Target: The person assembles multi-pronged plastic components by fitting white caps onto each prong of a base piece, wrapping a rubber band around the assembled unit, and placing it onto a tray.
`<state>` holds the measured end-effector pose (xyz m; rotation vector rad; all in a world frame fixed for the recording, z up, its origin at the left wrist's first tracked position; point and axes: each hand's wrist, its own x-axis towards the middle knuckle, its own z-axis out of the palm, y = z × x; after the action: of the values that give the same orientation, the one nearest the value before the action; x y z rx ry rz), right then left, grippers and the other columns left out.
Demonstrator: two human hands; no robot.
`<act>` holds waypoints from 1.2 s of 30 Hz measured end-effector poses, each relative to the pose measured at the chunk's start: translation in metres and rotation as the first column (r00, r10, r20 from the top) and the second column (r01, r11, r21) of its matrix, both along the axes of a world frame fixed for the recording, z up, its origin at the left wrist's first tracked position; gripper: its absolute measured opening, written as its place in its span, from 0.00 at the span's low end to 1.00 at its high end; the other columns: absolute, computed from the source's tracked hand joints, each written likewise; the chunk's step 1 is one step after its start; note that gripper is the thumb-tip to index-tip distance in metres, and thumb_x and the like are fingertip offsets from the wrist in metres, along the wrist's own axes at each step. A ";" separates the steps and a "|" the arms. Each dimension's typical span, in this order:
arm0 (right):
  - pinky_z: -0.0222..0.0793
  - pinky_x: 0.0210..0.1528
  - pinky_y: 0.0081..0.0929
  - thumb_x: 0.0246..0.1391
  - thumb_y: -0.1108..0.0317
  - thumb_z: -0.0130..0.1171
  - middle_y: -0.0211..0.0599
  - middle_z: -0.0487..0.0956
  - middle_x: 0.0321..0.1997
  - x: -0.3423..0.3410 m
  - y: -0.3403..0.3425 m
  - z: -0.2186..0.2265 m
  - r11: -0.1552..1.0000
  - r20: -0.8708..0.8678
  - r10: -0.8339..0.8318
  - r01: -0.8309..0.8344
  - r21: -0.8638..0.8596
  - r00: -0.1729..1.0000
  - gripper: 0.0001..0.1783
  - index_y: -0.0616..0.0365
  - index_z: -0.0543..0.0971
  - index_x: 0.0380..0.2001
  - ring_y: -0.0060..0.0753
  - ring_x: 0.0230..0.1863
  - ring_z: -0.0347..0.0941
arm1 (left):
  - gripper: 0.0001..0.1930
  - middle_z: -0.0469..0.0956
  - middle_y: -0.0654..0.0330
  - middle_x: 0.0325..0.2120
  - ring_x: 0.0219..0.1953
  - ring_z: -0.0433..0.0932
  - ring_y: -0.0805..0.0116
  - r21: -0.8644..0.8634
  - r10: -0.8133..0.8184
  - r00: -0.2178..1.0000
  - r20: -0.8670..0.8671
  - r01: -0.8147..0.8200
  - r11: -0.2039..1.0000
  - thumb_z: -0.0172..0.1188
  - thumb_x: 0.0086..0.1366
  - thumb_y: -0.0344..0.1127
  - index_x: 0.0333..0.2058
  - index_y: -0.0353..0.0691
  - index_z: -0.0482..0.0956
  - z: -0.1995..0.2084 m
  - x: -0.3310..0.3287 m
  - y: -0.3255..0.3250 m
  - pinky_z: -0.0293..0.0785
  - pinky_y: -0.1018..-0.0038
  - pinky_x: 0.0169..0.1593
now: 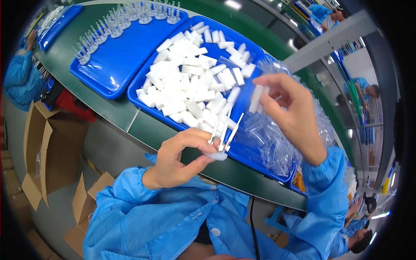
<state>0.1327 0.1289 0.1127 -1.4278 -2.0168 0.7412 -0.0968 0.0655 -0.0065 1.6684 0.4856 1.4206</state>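
Observation:
My left hand pinches a small part with a round whitish base and several thin white rods standing up from it. My right hand is raised over the clear plastic pieces, its thumb and fingers closed on a white rectangular block. The two hands are apart, with the rods pointing up between them. Behind my left hand lies a blue tray heaped with white blocks like the one I hold.
Farther left, a blue tray carries rows of clear pronged parts along its far edge. These trays stand on a green table. Open cardboard boxes are on the floor at left. Co-workers in blue, one at left, sit nearby.

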 end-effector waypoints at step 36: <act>0.74 0.43 0.24 0.65 0.79 0.51 0.43 0.83 0.43 -0.039 -0.123 -0.075 0.981 -0.449 -0.139 0.183 0.057 0.883 0.12 0.64 0.77 0.49 0.31 0.41 0.80 | 0.18 0.82 0.47 0.43 0.44 0.82 0.56 -0.001 0.058 0.991 0.120 -0.058 0.998 0.64 0.54 0.14 0.42 0.38 0.76 -0.027 0.014 -0.020 0.80 0.69 0.43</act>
<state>0.0933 0.0062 0.0378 -1.2188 -1.5413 0.7990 -0.0823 0.0455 -0.0331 1.5713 0.4682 1.5540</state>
